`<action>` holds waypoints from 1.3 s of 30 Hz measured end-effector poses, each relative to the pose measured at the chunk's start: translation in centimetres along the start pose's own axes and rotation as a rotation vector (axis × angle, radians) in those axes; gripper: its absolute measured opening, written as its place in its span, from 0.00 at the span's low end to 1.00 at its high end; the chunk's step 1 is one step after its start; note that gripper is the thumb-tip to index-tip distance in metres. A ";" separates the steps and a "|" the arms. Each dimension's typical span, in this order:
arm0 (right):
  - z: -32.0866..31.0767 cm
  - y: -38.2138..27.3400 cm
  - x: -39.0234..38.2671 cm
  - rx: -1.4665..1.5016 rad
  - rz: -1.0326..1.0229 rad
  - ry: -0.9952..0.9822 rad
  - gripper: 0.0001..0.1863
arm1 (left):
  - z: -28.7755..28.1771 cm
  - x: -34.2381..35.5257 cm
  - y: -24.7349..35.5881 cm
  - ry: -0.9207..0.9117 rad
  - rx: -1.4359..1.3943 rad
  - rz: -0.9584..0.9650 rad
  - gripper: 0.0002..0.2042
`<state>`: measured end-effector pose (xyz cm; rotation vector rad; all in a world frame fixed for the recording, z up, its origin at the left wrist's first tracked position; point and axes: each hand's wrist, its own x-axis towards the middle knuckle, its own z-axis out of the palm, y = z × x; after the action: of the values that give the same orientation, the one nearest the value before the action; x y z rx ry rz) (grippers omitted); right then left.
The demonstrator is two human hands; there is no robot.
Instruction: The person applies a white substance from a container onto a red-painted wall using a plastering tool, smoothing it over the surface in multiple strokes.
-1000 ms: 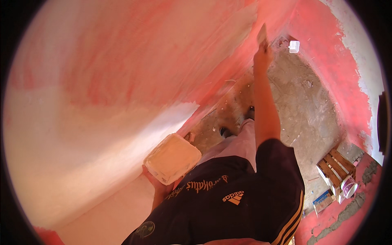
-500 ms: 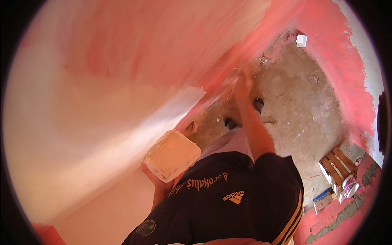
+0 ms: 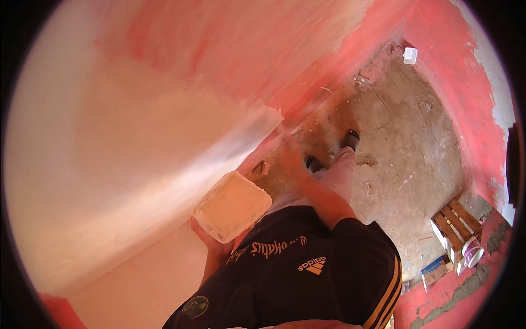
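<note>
My left hand (image 3: pixel 205 234) grips the side of a rounded rectangular tub or board (image 3: pixel 232 207), its surface coated in cream-coloured plaster. It is held in front of my body, beside the wall. My right arm (image 3: pixel 327 201) reaches forward and leftward, and my right hand (image 3: pixel 292 149) is smeared by motion near the base of the wall; its fingers and anything in them cannot be made out. The wall (image 3: pixel 181 137) in front carries pale cream coating over streaky pink paint, with a ragged coating edge close to my right hand.
My shoes (image 3: pixel 350 140) stand on a dusty concrete floor (image 3: pixel 408 148). Debris lies along the wall's foot. A small white container (image 3: pixel 410 55) sits in the far corner. At right are a wooden crate (image 3: pixel 456 222), a white-and-purple bucket (image 3: pixel 472 252) and a blue-and-white box (image 3: pixel 435 271).
My right hand has swung left and nearer to me along the wall, its elbow bending. My left hand and the plaster-covered piece have hardly moved. The view has shifted slightly.
</note>
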<state>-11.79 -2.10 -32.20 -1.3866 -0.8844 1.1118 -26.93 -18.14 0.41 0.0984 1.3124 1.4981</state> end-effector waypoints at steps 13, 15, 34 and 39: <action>5.9 0.7 -0.5 -0.351 -0.130 0.068 0.15 | -1.4 -0.6 -0.5 -0.131 -0.050 -0.063 0.35; 3.5 6.9 -2.2 -0.123 -0.112 0.027 0.15 | 1.5 0.2 -0.2 -0.241 0.029 -0.065 0.35; 1.4 -1.7 -0.2 0.212 0.062 -0.134 0.15 | 3.2 -0.3 -0.6 -0.020 -0.021 -0.020 0.33; -10.2 -7.7 21.0 -0.024 -0.051 0.423 0.17 | 5.6 -0.9 -0.8 -0.001 -0.070 -0.002 0.34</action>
<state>4.49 15.87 -27.93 -1.5359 -0.6228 0.7304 -22.39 -15.26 2.44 0.0521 1.2577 1.5406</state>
